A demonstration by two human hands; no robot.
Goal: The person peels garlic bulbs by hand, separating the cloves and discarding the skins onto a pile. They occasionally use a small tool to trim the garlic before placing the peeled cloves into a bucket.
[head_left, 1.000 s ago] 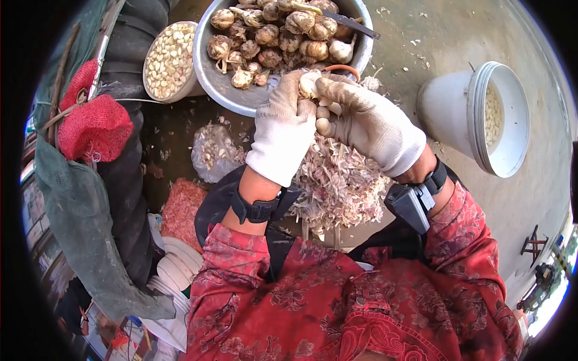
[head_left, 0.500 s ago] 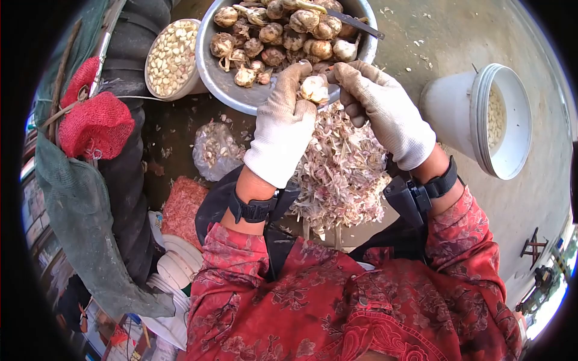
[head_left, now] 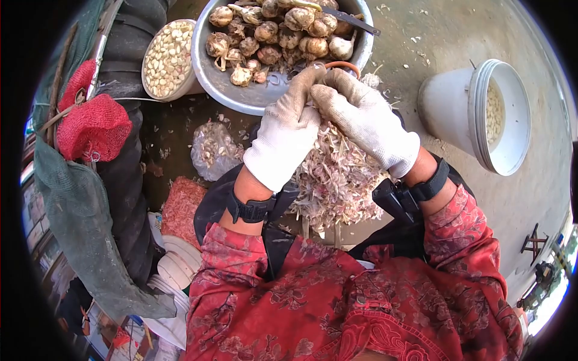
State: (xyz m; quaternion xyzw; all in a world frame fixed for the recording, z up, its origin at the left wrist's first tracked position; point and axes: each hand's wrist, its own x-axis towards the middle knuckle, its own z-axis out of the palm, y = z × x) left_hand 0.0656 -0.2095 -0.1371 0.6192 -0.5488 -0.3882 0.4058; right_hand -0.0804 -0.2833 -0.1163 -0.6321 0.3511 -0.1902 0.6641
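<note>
My left hand (head_left: 289, 123) and my right hand (head_left: 364, 117), both in white gloves with soiled fingers, meet at the near rim of a metal basin (head_left: 241, 99). Their fingers are closed together, and the gloves hide whatever is between them. Whole garlic bulbs (head_left: 299, 19) with earthy skins fill much of the basin. A knife (head_left: 352, 21) lies across its far right side. Below my hands is a big heap of garlic skins (head_left: 340, 180). A curved orange-brown edge (head_left: 343, 65) shows just beyond my fingertips.
A tub of peeled cloves (head_left: 170, 60) stands left of the basin. On the right a white bucket (head_left: 448, 108) leans, with cloves inside. A plastic bag (head_left: 215, 150), a red mesh sack (head_left: 180, 210) and a dark ribbed tube (head_left: 123, 180) are on the left.
My hands have come together, the right one moving left. The garlic bulb that showed between my fingers is now hidden. The orange-brown edge has come into sight.
</note>
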